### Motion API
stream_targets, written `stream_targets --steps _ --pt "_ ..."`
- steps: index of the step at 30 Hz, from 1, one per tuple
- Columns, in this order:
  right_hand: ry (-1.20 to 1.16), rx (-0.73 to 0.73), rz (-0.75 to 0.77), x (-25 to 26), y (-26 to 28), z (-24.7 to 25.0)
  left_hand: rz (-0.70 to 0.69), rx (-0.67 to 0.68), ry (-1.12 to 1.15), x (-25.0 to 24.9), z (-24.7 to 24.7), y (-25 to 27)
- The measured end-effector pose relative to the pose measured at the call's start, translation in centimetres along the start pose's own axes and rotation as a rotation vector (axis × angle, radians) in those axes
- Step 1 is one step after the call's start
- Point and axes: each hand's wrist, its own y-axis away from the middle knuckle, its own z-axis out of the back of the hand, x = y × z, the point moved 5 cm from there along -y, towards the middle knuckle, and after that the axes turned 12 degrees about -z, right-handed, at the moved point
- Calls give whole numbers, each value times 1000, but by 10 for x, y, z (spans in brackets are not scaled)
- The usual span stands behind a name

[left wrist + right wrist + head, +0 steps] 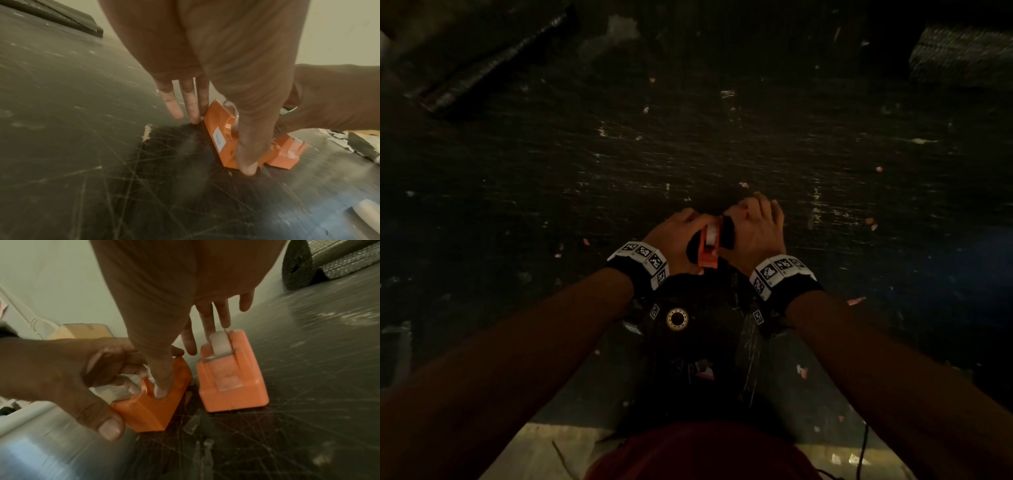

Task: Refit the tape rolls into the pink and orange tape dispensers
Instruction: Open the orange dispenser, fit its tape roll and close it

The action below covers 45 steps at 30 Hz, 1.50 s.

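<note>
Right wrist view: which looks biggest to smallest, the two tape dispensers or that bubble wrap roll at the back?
1. Paler dispenser, standing alone.
2. Darker orange dispenser, gripped by the left hand; partly covered, so nearly a tie.
3. Bubble wrap roll, smallest as framed, but far away and cut off.

Tape roll point(144, 378) in orange dispenser point(152, 408) mostly hidden behind both hands. Head view too dark to make out the paler dispenser. Lower left of right wrist view blurred.
</note>
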Motion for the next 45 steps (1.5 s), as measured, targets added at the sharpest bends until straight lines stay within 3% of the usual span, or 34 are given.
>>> stream_targets --steps 5,15,22,27,38,42,45 --pt "-97 -205 170 10 12 14 -18 -2 -30 1 2 -1" --pt "-125 -179 253 19 7 15 14 14 -107 1 5 -1" --pt "-174 -113 208 21 41 10 -4 0 -179 0 6 -3" --pt "-276 -171 173 13 73 -15 11 -31 -144 1 6 1" --pt "-175 -187 155 12 88 -43 -22 -34 -111 -1 3 3" --pt "-251 -207 96 -12 98 -37 10 41 -50 -3 1 14" --pt "-250 -330 -20 -54 110 -28 107 -51 69 -5 1 44"
